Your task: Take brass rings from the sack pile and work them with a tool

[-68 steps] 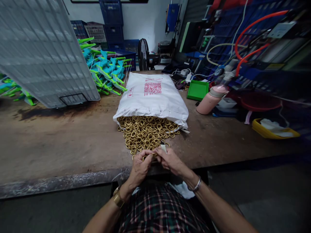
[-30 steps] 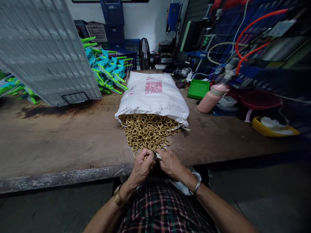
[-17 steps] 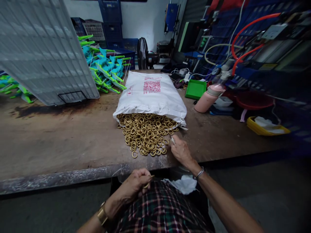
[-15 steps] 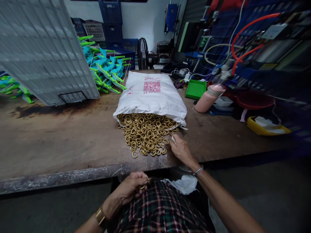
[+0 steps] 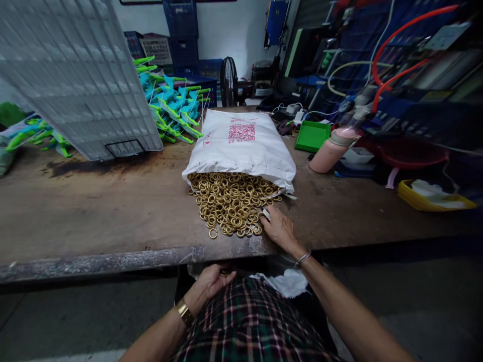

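A heap of brass rings (image 5: 231, 203) spills from the open mouth of a white sack (image 5: 241, 146) lying on the wooden bench (image 5: 113, 211). My right hand (image 5: 278, 230) rests on the bench at the heap's right edge, pinching a small pale tool (image 5: 266, 213) whose tip touches the rings. My left hand (image 5: 210, 284) is down below the bench edge, over my plaid lap, fingers curled around a brass ring (image 5: 225, 274). A white cloth (image 5: 287, 282) lies on my lap between my arms.
A large grey grid tray (image 5: 75, 75) leans at the back left, with blue and green plastic parts (image 5: 174, 108) behind it. A fan (image 5: 228, 83), green tray (image 5: 312, 136), pink bottle (image 5: 332, 151) and yellow tray (image 5: 433, 198) stand at the back and right.
My hands were together over the near rings, working one ring with the tool. The left hand dropped to my lap with a ring; the right reached back to the heap's right edge.
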The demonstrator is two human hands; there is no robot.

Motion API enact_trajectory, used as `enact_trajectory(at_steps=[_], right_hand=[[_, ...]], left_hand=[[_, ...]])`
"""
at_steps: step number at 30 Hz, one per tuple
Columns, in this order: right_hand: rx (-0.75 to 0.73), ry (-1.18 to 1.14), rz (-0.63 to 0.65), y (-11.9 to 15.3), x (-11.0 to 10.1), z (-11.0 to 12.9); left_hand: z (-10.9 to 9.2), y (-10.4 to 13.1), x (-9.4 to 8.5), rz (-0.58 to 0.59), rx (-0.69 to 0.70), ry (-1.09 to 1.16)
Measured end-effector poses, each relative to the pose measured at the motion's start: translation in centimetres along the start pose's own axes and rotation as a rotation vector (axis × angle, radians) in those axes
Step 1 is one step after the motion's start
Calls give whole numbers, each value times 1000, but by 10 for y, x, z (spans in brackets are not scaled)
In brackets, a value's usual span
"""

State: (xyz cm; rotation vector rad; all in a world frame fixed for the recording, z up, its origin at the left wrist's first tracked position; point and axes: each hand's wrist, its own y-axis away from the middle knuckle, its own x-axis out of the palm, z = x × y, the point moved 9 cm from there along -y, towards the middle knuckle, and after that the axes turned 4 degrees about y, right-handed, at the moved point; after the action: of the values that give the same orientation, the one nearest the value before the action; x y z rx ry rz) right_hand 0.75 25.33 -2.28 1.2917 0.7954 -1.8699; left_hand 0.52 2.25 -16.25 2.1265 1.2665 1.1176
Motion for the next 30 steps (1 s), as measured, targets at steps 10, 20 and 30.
enact_trajectory(at_steps=[10, 20, 30], right_hand=[[-25, -136, -66, 0, 1, -6], [-114, -353, -64, 10, 3, 5], [-364, -569, 124, 36, 0, 76]], left_hand=[[1, 10, -2, -94, -57, 177], [-55, 75, 58, 379, 184, -564], [-102, 45, 93, 150, 481, -426]])
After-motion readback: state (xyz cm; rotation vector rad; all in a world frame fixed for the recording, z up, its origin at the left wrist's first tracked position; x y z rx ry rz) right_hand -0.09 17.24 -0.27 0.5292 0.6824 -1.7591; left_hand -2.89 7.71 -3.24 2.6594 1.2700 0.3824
